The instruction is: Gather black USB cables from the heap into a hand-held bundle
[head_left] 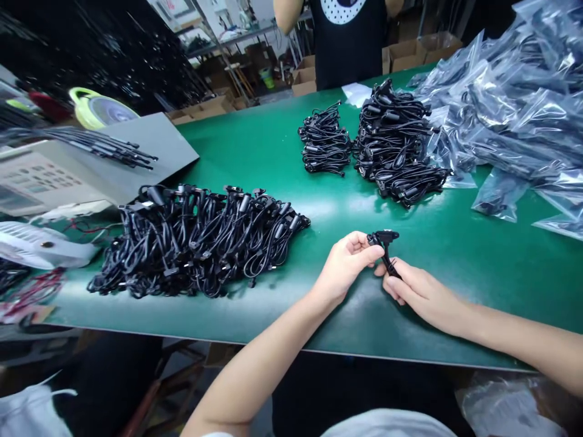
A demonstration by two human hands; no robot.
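Both my hands grip one black cable [386,238] just above the green table, near its front edge. My left hand [348,261] pinches it by the connector end, thumb against the fingers. Lower on the bundled cord, my right hand [416,291] is closed round it with thumb and fingers. A flat connector sticks up past my left fingertips. Most of the cord is hidden in my right hand. To the left lies a wide pile of black cables [204,243], clear of both hands.
Beyond my hands lie a small stack of cables [325,139] and a larger stack of cables [396,142]. Clear plastic bags [510,115] heap up at the right. A grey machine [59,167] and white device [45,243] stand left. A person [348,42] stands across the green table [255,152].
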